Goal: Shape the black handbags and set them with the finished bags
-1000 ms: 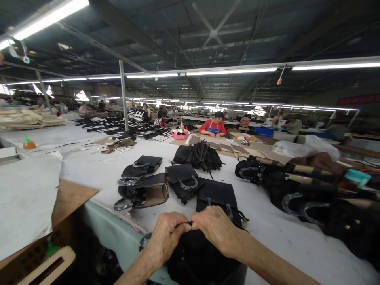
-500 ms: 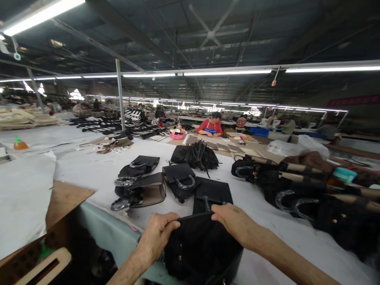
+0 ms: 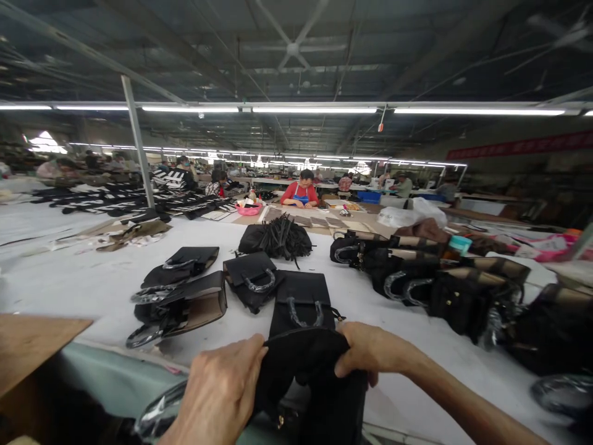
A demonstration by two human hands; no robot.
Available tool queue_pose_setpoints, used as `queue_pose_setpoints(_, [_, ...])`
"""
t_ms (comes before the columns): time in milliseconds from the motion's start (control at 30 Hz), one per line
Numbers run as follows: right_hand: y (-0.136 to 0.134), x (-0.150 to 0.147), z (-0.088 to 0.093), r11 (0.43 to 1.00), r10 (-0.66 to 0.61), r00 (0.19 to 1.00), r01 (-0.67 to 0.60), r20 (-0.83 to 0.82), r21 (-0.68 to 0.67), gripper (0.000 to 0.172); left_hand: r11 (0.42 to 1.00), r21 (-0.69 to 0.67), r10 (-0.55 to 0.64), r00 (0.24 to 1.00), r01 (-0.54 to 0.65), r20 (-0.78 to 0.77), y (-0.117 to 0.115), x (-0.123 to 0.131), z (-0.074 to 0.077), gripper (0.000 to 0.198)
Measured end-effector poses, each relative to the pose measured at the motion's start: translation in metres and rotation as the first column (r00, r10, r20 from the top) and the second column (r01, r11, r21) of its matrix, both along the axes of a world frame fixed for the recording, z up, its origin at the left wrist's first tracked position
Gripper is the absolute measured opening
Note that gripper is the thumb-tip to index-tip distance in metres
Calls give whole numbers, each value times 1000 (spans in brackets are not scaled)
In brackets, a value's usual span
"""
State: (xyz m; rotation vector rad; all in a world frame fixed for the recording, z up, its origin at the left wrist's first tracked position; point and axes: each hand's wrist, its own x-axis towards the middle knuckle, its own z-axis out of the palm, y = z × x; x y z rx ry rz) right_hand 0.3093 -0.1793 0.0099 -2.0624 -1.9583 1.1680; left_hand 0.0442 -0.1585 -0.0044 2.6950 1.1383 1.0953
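Both hands grip one black handbag at the near edge of the white-covered table. My left hand is closed on the bag's left side. Fingers of my right hand curl over the bag's top right rim. A plastic-wrapped handle shows below my left hand. Just beyond lies a flat black bag with wrapped handles facing me.
More black bags lie to the left and a row of them to the right. A bundle of black strips sits further back. A brown board is at the left edge. People work at far tables, one in red.
My hands were pinched together at the bag's top, then drew apart to its two sides. The view has swung to the right and the bag's top now bulges between the hands.
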Motion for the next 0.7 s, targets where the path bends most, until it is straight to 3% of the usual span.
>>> queue_pose_setpoints(100, [-3,7,-8,998,56,994,-56,-90,4,15,998,58,-26,1000,27,-16,-5,3,-2,19])
queue_pose_setpoints(200, [-3,11,-12,989,90,994,-82,-58,125,15,997,49,-50,998,52,-47,-5,3,-4,19])
queue_pose_setpoints(333, [-10,10,-7,983,100,995,-102,21,152,17,998,41,-42,992,48,-117,-4,6,3,20])
queue_pose_setpoints(433, [-19,0,6,935,-2,976,-75,217,346,30,999,19,-21,972,26,-232,-8,17,19,22])
queue_pose_setpoints(533, [-26,-23,23,806,-65,949,-132,308,577,55,996,12,-77,929,87,-361,-14,38,40,14])
queue_pose_setpoints(600, [-25,-39,30,744,8,956,-201,293,637,38,984,-19,-163,863,175,-478,-19,56,56,8])
queue_pose_setpoints(667, [-21,-49,30,776,55,974,-180,218,605,17,972,-76,-222,770,222,-598,-24,72,72,27])
queue_pose_setpoints(700, [-19,-50,27,801,34,988,-119,153,587,17,972,-74,-222,761,224,-609,-26,78,79,37])
